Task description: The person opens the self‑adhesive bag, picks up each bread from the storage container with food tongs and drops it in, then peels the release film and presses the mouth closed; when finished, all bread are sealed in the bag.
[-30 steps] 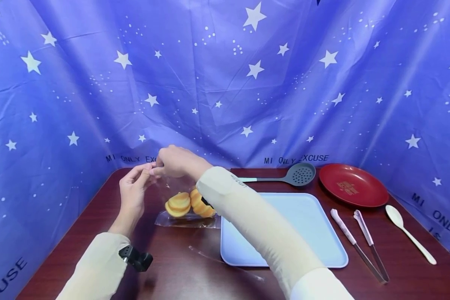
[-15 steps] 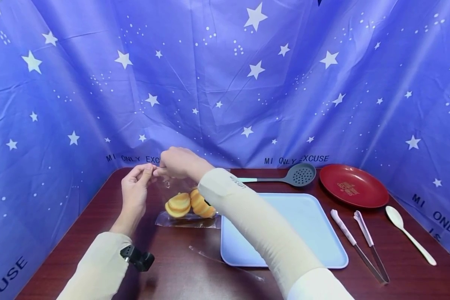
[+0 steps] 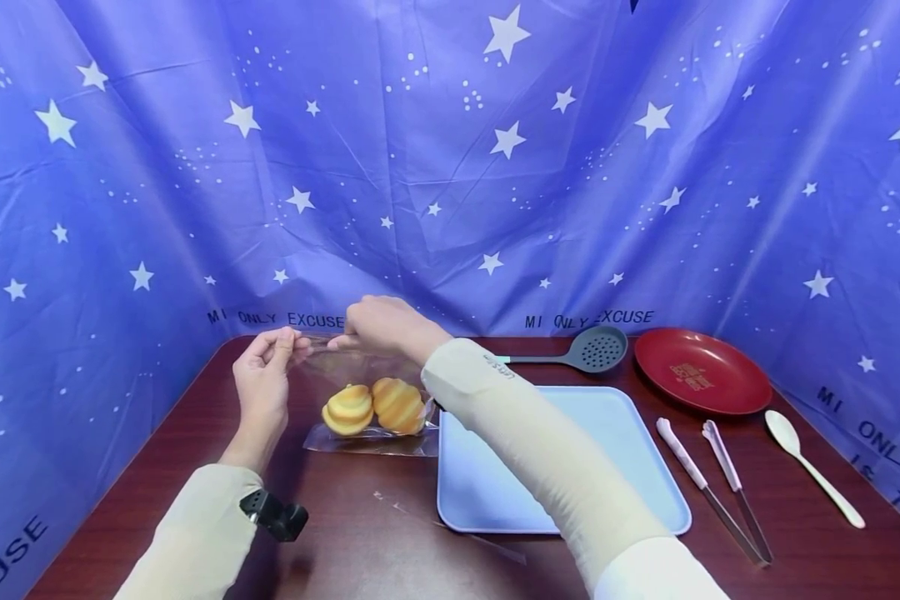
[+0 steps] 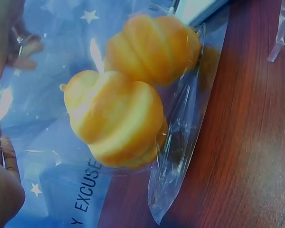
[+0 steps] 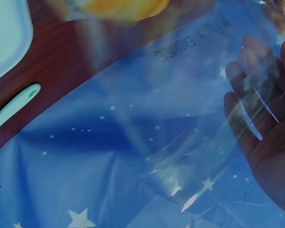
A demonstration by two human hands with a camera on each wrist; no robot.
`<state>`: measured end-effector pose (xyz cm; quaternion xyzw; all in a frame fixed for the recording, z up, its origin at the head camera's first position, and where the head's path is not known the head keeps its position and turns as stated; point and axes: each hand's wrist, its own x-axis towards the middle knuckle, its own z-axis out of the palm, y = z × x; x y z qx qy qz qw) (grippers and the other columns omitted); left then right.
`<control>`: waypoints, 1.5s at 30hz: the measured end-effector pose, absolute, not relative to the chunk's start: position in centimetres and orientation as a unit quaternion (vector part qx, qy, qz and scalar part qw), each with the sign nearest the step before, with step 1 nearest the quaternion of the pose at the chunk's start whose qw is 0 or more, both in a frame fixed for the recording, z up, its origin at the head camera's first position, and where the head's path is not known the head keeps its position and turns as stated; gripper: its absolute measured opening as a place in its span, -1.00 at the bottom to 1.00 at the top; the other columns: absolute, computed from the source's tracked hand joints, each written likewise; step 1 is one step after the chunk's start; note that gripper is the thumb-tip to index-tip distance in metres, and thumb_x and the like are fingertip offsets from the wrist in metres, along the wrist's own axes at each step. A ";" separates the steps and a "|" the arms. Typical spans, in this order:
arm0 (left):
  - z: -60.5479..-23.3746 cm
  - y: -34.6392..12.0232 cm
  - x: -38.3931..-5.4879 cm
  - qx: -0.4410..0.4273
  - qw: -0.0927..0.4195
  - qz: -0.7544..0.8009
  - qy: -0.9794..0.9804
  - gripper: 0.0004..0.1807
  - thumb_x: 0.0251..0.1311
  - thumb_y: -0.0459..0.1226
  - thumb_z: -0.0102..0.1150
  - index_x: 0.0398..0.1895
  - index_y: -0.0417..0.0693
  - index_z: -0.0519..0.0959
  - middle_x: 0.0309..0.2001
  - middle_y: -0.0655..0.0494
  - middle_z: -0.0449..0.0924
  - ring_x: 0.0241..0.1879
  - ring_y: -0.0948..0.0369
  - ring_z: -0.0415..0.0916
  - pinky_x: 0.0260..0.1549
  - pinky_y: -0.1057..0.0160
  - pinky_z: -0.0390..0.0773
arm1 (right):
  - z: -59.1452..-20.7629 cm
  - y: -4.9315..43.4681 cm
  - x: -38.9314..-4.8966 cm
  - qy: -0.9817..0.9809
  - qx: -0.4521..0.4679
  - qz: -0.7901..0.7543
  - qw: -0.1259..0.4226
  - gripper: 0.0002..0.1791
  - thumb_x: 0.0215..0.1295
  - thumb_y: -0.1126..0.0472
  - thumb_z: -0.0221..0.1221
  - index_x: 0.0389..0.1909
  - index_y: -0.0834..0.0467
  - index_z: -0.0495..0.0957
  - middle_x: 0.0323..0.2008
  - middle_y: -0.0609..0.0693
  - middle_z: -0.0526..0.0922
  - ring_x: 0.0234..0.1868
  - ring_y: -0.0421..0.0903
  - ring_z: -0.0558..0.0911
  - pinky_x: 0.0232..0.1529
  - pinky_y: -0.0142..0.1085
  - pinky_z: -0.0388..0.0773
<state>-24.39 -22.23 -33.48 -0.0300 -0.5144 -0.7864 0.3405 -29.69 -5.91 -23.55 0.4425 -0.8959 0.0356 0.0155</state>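
A clear plastic bag with a pumpkin-shaped bread roll and a second roll side by side in it stands on the table. My left hand pinches the upper left of the bag between thumb and fingers. Opposite it, my right hand holds the bag's top edge, and the film is stretched between the two hands. From the right wrist, several fingers show through the film. Both golden rolls sit low in the bag, near its bottom seam, in the left wrist view.
A light blue tray lies just right of the bag, partly under my right sleeve. Beyond it are a slotted skimmer, red plate, metal tongs and cream spoon. A thin plastic strip lies near the tray's front left.
My hands have moved apart: the right hand went to the right, and the film now spans the gap. More of the right-hand roll is uncovered by the sleeve.
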 end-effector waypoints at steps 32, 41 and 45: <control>-33.5 -22.3 -24.4 -0.034 0.337 -0.785 -0.519 -0.74 0.40 -0.52 0.11 -0.41 -0.14 0.70 -0.52 0.12 0.71 -0.50 0.31 0.69 -0.33 0.42 0.66 | -25.2 1.2 -30.8 -0.892 0.445 0.074 0.041 -0.47 0.46 -0.17 0.16 -0.71 -0.02 0.61 -0.74 -0.25 0.38 -0.62 -0.28 0.35 -0.40 -0.30 0.46; -33.3 -22.2 -24.5 -0.049 0.333 -0.791 -0.510 -0.79 0.39 -0.53 0.11 -0.37 -0.24 0.70 -0.51 0.09 0.72 -0.49 0.28 0.70 -0.31 0.38 0.68 | -25.4 2.9 -30.9 -0.894 0.433 0.114 0.011 -0.56 0.48 -0.15 0.14 -0.43 0.02 0.80 -0.55 -0.13 0.73 -0.57 -0.30 0.52 -0.32 -0.31 0.56; -33.3 -21.9 -24.6 -0.050 0.339 -0.791 -0.507 -0.77 0.39 -0.53 0.11 -0.40 -0.21 0.69 -0.52 0.08 0.72 -0.51 0.28 0.70 -0.31 0.38 0.68 | -25.4 3.3 -30.7 -0.898 0.426 0.113 0.001 -0.58 0.51 -0.15 0.11 -0.27 0.03 0.81 -0.48 -0.09 0.75 -0.52 -0.26 0.57 -0.23 -0.25 0.59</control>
